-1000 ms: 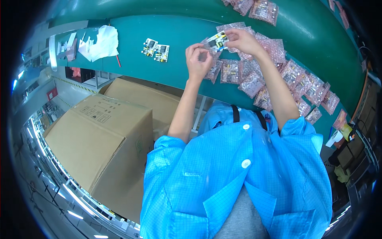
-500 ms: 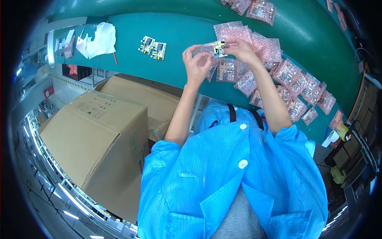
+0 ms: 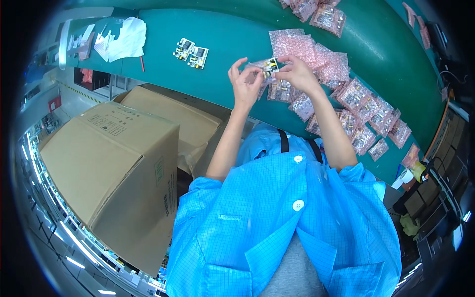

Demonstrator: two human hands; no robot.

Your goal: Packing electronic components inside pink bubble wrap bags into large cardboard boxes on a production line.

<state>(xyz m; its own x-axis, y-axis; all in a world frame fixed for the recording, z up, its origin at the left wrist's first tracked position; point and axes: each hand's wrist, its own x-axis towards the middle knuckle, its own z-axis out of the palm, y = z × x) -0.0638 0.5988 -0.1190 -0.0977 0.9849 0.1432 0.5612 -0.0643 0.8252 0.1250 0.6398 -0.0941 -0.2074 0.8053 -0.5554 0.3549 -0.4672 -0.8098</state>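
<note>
One board, prob. light, stiff & easy to break (best held by edges), is over green surface nr front edge, pinched by R hand, while L hand pinches bag.

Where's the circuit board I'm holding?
In the head view, the circuit board is upper centre, between your left hand and right hand, near pink bubble bags.

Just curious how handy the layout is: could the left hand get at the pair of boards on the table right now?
Probably yes: the pair of boards lies leftward, with only tabletop showing between it and the left hand. However, those fingers seem busy pinching a bag.
</note>
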